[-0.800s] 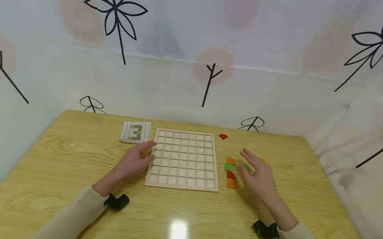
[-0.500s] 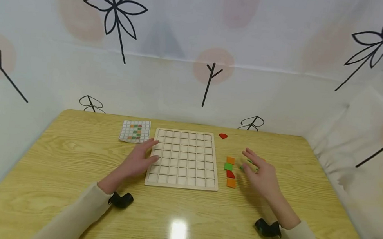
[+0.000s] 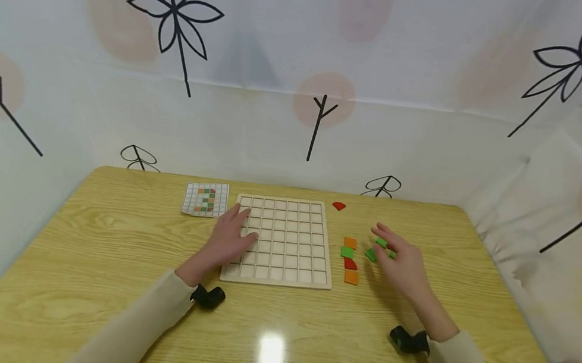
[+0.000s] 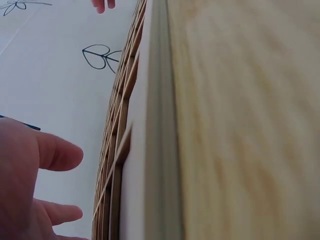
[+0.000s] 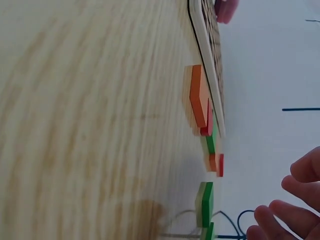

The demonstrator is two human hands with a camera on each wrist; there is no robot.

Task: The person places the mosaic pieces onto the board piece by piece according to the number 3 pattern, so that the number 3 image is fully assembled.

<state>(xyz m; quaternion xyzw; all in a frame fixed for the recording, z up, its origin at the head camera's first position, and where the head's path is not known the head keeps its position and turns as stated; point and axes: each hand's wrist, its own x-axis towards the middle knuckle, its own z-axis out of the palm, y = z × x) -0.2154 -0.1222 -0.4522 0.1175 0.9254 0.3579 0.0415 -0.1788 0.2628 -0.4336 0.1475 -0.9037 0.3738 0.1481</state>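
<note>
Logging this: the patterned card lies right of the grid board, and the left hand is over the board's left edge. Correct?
Not quite: the head view shows the patterned card left of the grid board. The left hand is over the board's left edge.

Board (image 3: 280, 242) on table (image 3: 307, 321), card (image 3: 205, 200) to its left, tiles (image 3: 347, 252) to its right.

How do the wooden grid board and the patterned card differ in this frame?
Size: the grid board is clearly larger than the card.
Colour: the board's visible cells are plain pale wood; the card is white with orange, green and red cells.
Relief: the board has raised ridges; the card's grid looks flat.
Shared: both show grids and lie on the table.
</note>
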